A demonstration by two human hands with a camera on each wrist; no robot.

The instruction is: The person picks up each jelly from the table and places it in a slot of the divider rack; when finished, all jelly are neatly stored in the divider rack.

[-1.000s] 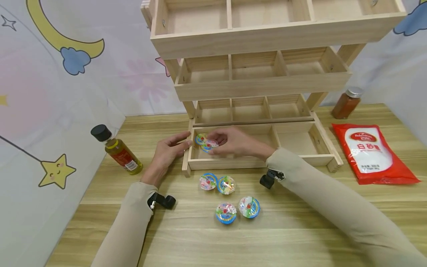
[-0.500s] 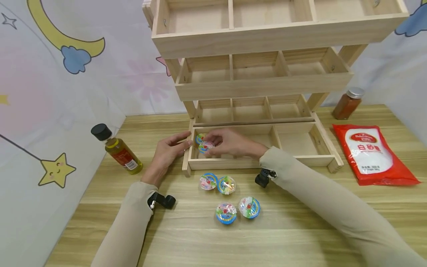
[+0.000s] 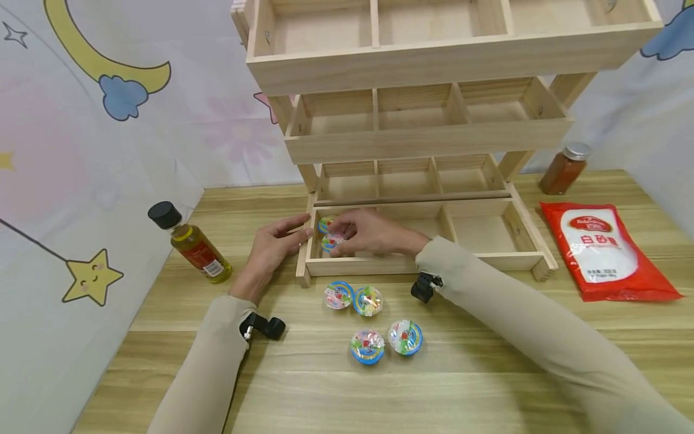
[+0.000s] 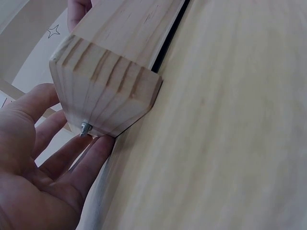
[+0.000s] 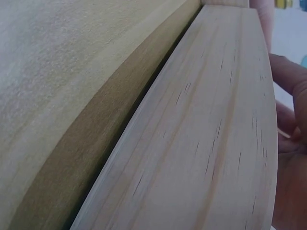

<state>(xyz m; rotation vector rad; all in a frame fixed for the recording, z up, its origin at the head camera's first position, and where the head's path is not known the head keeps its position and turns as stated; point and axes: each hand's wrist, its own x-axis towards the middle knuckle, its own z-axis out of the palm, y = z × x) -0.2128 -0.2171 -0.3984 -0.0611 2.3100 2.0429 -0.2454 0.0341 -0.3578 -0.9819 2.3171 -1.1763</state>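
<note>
In the head view my right hand (image 3: 368, 232) reaches into the left part of the rack's bottom tray (image 3: 390, 265). Its thumb and index finger pinch a small jelly cup (image 3: 332, 242) with a blue rim and a printed foil lid. Just behind it, partly covered by the fingers, lies a second jelly cup (image 3: 325, 224). The right wrist view has the tray's front board (image 5: 206, 120) across it, hiding most of that hand. My left hand (image 3: 275, 244) rests its relaxed fingers against the tray's left end; the left wrist view shows them beside the wooden end block (image 4: 105, 81).
Several more jelly cups (image 3: 367, 346) lie on the table before the tray. An oil bottle (image 3: 202, 253) stands left, a spice jar (image 3: 565, 169) and a red sugar bag (image 3: 607, 250) right. Above the tray rise the rack's divided upper shelves (image 3: 428, 141).
My right hand has shifted slightly left with the jelly cup, bringing it toward the tray's left wall, in front of the other cup. My left hand has stayed put.
</note>
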